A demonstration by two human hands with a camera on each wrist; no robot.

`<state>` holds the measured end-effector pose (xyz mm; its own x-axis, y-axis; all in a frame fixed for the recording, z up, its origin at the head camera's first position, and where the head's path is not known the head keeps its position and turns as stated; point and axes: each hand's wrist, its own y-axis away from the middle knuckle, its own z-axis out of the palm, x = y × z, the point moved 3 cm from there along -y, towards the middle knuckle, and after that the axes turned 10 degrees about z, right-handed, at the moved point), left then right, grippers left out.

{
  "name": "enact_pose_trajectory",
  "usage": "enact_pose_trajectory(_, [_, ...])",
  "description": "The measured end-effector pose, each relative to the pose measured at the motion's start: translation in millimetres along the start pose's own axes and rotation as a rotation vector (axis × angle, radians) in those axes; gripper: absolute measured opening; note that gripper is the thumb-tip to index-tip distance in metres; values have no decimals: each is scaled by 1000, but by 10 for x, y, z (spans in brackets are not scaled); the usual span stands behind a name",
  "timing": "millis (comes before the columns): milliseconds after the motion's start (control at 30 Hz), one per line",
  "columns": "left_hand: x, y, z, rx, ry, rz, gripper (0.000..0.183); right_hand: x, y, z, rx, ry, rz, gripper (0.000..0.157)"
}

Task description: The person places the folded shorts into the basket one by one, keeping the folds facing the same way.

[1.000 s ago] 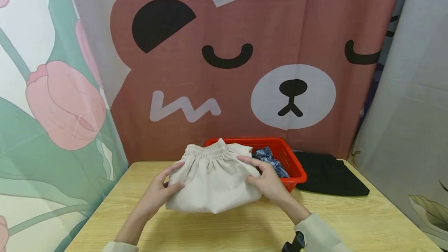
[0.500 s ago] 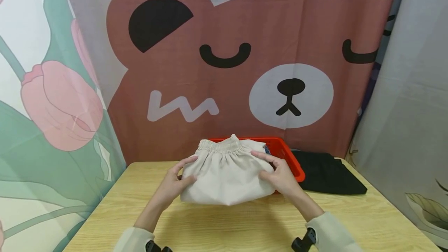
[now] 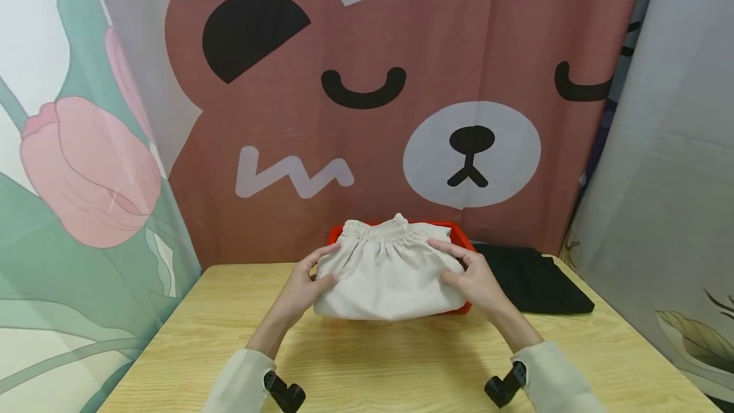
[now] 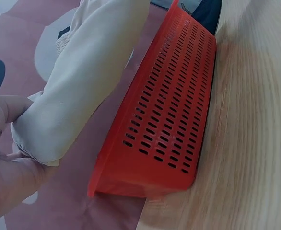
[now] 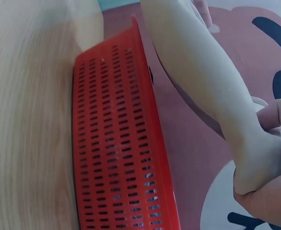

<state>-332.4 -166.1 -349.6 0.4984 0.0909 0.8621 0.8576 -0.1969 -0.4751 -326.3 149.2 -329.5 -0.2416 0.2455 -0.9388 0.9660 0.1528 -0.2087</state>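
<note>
Between both hands hangs a folded cream garment with a gathered elastic waistband (image 3: 390, 279), its kind otherwise hidden by the folds. My left hand (image 3: 306, 282) pinches its left edge, thumb in front. On the opposite edge my right hand (image 3: 473, 276) grips it the same way. Behind and below the garment stands a red slotted plastic basket (image 4: 155, 110); both wrist views show the garment raised above its rim. In the head view the cloth covers most of the basket. Bits of bluish cloth (image 5: 150, 191) show through the slots in the right wrist view.
A folded black garment (image 3: 533, 279) lies on the wooden table (image 3: 367, 362) to the right of the basket. A curtain with a bear print (image 3: 378, 145) hangs right behind the table's back edge, with further curtains at both sides.
Both hands have carried the cream garment rightward and away from me, from the basket's left front to over it. The blue cloth in the basket is now hidden in the head view.
</note>
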Motion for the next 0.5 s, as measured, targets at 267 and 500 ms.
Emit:
enact_pose_trajectory(267, [-31,-158,94,4,0,-14,51,44,-89,-137,24,36,2,61])
enact_pose_trajectory(500, [-66,-265,146,25,-49,-3,50,103,-160,-183,26,30,3,62])
